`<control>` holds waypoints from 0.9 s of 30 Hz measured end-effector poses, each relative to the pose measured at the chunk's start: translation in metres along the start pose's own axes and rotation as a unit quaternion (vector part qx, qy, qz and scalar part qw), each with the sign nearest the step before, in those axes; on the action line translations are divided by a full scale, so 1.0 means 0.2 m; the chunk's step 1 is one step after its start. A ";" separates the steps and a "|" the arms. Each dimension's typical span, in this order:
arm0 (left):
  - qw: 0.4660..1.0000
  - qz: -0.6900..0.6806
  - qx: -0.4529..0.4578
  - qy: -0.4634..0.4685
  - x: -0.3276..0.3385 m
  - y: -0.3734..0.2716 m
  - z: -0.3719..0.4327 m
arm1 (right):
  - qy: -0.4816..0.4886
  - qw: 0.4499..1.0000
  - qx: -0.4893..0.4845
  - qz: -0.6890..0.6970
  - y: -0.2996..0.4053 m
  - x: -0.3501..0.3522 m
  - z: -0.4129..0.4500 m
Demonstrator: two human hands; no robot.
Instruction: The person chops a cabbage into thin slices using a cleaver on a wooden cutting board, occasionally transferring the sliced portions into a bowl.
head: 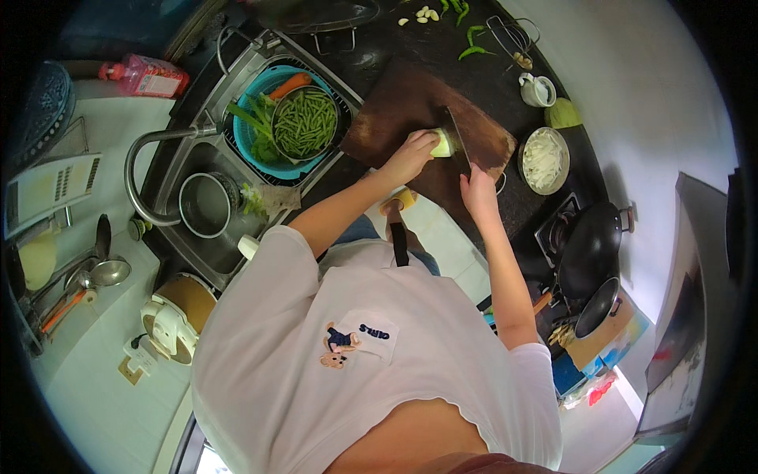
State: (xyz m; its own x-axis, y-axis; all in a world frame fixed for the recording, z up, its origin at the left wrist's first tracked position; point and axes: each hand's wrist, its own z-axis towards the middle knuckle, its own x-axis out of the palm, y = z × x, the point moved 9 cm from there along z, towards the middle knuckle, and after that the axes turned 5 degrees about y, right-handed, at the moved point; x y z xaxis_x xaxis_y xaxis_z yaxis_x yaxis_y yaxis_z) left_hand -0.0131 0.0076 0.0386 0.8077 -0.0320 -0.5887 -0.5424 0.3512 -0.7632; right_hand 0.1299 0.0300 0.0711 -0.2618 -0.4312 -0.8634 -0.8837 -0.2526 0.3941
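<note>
My left hand [419,153] presses a piece of pale green vegetable [441,144] against the wooden cutting board [385,112], fingers curled over its left side. Just right of the piece, my right hand [478,188] grips the handle of a kitchen knife [458,135]. The knife's blade stands on edge over the board and points away from me. The handle is mostly hidden in my fist. A bowl of pale cut strips [543,161] stands right of the board.
Left of the board, the sink holds a blue colander [243,131] with a bowl of cut green beans [305,123], a carrot [290,86] and leafy greens. A white cup [537,90], green chillies [474,52] and garlic cloves [422,15] lie beyond. A black wok [590,250] is at right.
</note>
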 end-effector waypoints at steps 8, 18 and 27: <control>0.999 -0.037 -0.019 -0.003 0.00 0.01 0.00 | -0.001 0.998 0.039 0.041 -0.08 0.25 0.09; 0.999 0.001 -0.025 0.023 -0.01 -0.02 0.02 | -0.063 0.995 0.001 0.071 -0.05 0.10 0.05; 0.999 0.025 0.009 0.030 0.00 -0.02 0.01 | -0.012 0.997 0.022 0.067 0.00 -0.02 -0.05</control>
State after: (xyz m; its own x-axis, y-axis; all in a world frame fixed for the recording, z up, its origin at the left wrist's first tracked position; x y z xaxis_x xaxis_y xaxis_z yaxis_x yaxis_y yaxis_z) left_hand -0.0101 0.0087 0.0412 0.7636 -0.0704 -0.6418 -0.5775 0.3701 -0.7277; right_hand 0.1338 0.0227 0.0775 -0.3879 -0.4381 -0.8109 -0.8561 -0.1547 0.4931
